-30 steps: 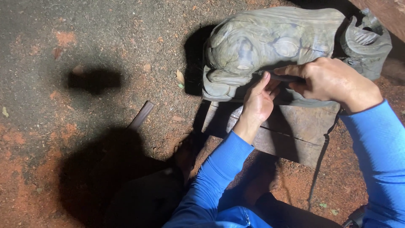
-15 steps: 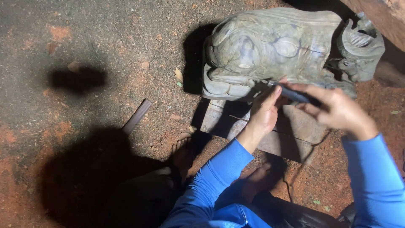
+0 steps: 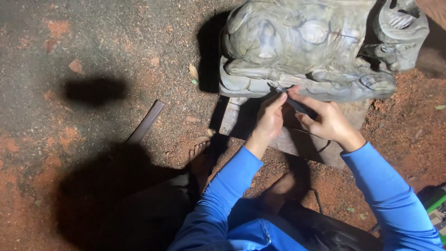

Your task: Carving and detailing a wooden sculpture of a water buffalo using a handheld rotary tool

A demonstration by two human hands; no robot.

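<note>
A grey-green carved wooden animal figure (image 3: 306, 46) lies on wooden planks (image 3: 297, 139) on red dirt. My right hand (image 3: 327, 121) grips a slim dark carving tool (image 3: 290, 100) whose tip touches the lower edge of the carving. My left hand (image 3: 269, 118) steadies the tool near its tip, fingers resting against the carving's base. Both arms wear blue sleeves.
A flat dark strip of wood (image 3: 146, 122) lies on the dirt at the left. My bare foot (image 3: 200, 155) rests beside the planks. Dry leaves (image 3: 193, 72) lie near the carving. A green object (image 3: 434, 207) shows at the lower right edge.
The view has shifted so the carving sits higher in the picture. Both hands have moved slightly left along the carving's lower edge with the tool.
</note>
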